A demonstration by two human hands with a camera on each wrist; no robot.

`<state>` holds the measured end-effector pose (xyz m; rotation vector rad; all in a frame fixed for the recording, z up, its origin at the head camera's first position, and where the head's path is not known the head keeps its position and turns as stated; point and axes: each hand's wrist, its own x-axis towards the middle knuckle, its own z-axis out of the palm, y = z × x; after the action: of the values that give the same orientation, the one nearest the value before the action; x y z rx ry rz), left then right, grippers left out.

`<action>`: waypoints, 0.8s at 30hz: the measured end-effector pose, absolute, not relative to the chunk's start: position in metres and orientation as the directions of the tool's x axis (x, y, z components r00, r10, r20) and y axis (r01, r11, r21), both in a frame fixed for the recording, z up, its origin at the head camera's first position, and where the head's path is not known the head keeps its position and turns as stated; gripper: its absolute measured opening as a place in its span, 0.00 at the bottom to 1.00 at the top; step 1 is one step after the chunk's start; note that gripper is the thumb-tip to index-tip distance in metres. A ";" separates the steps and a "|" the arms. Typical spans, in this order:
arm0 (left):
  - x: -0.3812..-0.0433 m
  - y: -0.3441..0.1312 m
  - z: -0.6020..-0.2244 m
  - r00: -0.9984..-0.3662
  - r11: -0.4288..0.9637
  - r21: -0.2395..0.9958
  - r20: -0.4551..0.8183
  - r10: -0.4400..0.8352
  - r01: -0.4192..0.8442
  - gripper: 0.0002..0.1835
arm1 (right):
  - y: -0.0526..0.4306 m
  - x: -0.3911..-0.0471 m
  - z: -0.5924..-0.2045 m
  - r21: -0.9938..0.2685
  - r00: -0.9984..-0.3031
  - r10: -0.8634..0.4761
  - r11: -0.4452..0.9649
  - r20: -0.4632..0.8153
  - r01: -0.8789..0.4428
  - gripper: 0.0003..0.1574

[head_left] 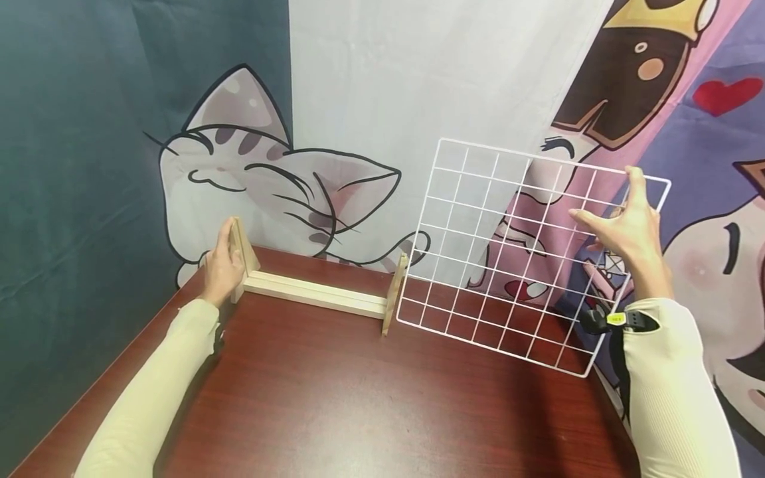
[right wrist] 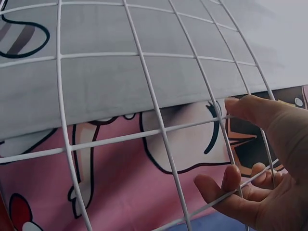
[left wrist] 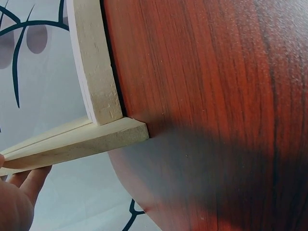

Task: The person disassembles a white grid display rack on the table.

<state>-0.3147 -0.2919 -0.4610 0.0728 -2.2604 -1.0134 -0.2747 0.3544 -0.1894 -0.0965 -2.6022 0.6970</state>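
Note:
A pale wooden stand rests on the table, its grooved crossbar (head_left: 313, 297) joining two upright end boards. My left hand (head_left: 222, 271) holds the left end board (head_left: 245, 247) near its top; in the left wrist view the fingers (left wrist: 36, 183) lie along that board. A white wire grid panel (head_left: 499, 349) hangs tilted on the right, held by my right hand (head_left: 638, 236) near its upper right corner. In the right wrist view its fingers (right wrist: 240, 209) curl through the mesh around the wires. The panel's left edge is beside the right end board (head_left: 394, 292); I cannot tell whether they touch.
The stand is near the back of the reddish-brown table (head_left: 358, 398). Behind the table hangs a cloth backdrop (head_left: 370, 79) with cartoon cats, seen through the grid. A dark band with a yellow-green tag (head_left: 615, 319) is on the right wrist.

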 end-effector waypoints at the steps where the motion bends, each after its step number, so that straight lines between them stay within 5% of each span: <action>1: -0.315 -0.292 -0.461 -0.786 0.699 0.685 0.541 -0.299 0.206 0.40 | 0.356 -0.274 -0.191 -0.490 -0.902 0.180 0.871 0.393 -0.039 0.67; 24: -0.317 -0.292 -0.462 -0.796 0.691 0.694 0.527 -0.297 0.202 0.41 | 0.372 -0.283 -0.251 -0.478 -0.950 0.135 0.878 0.282 -0.017 0.65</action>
<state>-0.3167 -0.2924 -0.4621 0.0722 -2.2695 -1.0322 -0.2830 0.3724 -0.2506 -0.0879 -2.7402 0.7012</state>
